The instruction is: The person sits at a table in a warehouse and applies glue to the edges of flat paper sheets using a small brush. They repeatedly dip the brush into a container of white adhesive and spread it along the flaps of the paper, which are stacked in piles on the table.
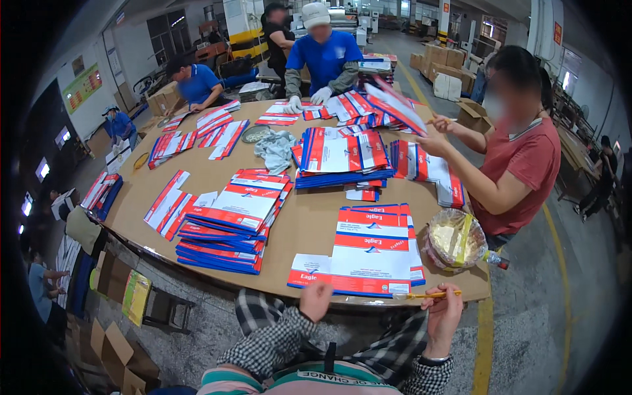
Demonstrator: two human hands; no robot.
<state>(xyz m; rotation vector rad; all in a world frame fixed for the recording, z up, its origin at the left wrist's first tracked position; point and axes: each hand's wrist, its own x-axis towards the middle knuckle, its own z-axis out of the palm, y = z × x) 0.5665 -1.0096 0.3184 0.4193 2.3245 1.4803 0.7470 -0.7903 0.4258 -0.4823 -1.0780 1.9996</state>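
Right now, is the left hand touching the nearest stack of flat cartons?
Touching: the head view shows the left hand fingertips meeting the near edge of the carton stack.

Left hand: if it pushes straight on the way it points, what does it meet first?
Probably the near edge of the stack of flat red, white and blue cartons right above the left hand at the table edge. Depth is unclear; the hand may already touch it.

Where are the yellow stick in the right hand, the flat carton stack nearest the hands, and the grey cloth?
yellow stick [434, 295], head view, middle of its shaft by the right hand [442, 315].
flat carton stack [372, 253], head view, white panel of the top sheet.
grey cloth [274, 149], head view, centre of the crumpled cloth.
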